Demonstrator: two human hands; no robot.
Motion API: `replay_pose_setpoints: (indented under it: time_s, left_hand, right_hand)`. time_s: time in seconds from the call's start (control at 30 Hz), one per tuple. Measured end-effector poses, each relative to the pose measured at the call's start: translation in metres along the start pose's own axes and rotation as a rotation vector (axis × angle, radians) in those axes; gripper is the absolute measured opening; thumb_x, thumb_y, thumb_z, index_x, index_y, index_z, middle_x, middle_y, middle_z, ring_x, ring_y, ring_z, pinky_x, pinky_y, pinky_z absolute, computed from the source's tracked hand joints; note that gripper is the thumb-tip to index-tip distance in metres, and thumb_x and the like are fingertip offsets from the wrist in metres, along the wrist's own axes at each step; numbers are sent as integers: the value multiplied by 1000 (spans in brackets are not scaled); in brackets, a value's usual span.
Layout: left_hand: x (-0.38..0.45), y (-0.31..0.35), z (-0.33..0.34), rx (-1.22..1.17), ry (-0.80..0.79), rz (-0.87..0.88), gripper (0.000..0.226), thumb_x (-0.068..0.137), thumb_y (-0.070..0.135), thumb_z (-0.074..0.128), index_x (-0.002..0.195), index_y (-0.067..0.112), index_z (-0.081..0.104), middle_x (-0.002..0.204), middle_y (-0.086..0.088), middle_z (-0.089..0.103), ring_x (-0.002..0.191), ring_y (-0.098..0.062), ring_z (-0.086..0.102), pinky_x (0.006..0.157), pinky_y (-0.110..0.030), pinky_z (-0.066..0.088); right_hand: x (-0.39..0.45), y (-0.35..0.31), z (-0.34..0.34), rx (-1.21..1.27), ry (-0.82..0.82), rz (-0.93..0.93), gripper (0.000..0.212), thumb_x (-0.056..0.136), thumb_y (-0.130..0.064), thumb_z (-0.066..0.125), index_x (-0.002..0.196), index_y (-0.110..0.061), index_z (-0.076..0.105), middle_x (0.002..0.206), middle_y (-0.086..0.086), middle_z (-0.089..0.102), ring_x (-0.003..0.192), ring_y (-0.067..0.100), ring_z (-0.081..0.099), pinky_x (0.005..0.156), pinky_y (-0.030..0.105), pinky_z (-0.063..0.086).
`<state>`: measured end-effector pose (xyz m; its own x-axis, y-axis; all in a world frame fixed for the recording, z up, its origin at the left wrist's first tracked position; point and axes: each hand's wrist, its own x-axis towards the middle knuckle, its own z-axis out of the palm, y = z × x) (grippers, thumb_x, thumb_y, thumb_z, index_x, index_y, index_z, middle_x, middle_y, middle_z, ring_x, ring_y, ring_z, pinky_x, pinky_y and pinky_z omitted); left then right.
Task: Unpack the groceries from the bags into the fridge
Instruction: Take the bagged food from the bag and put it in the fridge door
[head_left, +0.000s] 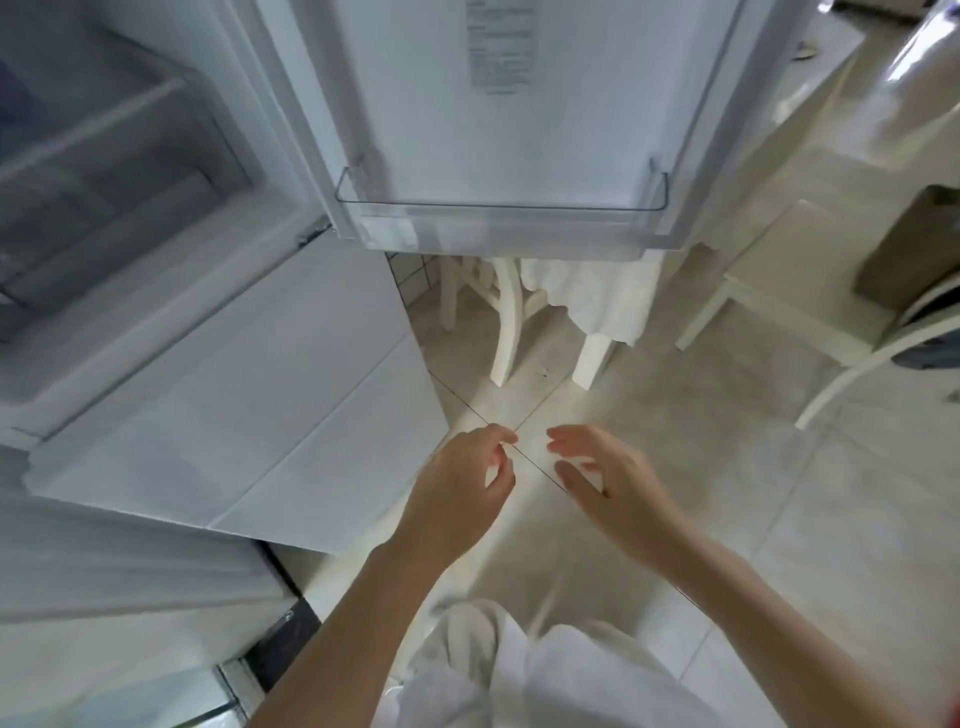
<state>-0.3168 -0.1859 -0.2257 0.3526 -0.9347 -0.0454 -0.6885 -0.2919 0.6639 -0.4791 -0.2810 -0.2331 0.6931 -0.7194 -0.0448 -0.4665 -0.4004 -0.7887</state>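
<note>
Open fridge (119, 171), tiled floor (727, 467), both hands empty over it.
Fridge compartment at left shows blurred shelves, contents unreadable; its open door (493, 104) carries a clear door bin (498, 218) with nothing visible inside. White chair (506, 317) past the door. Left hand (462, 488) fingers loosely curled, right hand (608, 478) fingers spread wide, holding nothing. Brown bag (914, 254) far right.

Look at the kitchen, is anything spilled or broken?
Nothing looks spilled or broken. The fridge door hangs open, its bottom shelf bare. Both hands, left and right, hold nothing above the floor. A brown bag stands on the right.
</note>
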Motion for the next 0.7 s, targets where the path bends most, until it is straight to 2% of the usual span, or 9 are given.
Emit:
replay_pose_setpoints:
  time_s: [0.07,0.2,0.37,0.53,0.7]
  left_hand:
    - [-1,24,38,-32,-68,2,22,93,22,53,113,26,62,87,13,63,87,-3,57,83,-26,48]
    - [5,68,101,-70,-174,-13,20,92,19,55,110,24,63,82,13,61,81,-2,58,80,-27,51]
    - [30,108,148,-51,-264,30,19,91,18,56,108,23,63,81,13,63,80,-4,60,79,-31,52]
    - [78,139,177,-38,-293,66,19,91,17,57,107,22,64,81,13,64,80,-1,60,80,-28,52]
    - [149,163,202,-36,-303,97,15,90,17,59,103,21,66,78,12,65,77,0,60,77,-28,52]
  right_hand:
    - [-26,34,-32,5,44,85,29,92,-12,59,120,-16,59,106,-9,67,101,5,62,92,32,49]
    - [-72,94,-90,-23,135,258,25,94,-17,55,118,-19,59,102,-9,67,99,6,63,89,30,51]
    - [-99,141,-138,-5,274,426,22,92,-10,57,113,-13,62,95,-4,68,89,11,66,83,36,54]
    - [-85,169,-174,63,327,495,24,92,-10,55,115,-13,61,95,-6,67,89,6,64,84,32,53]
    - [-37,199,-209,66,283,497,27,92,-13,56,120,-14,59,100,-5,65,94,7,62,88,32,52]
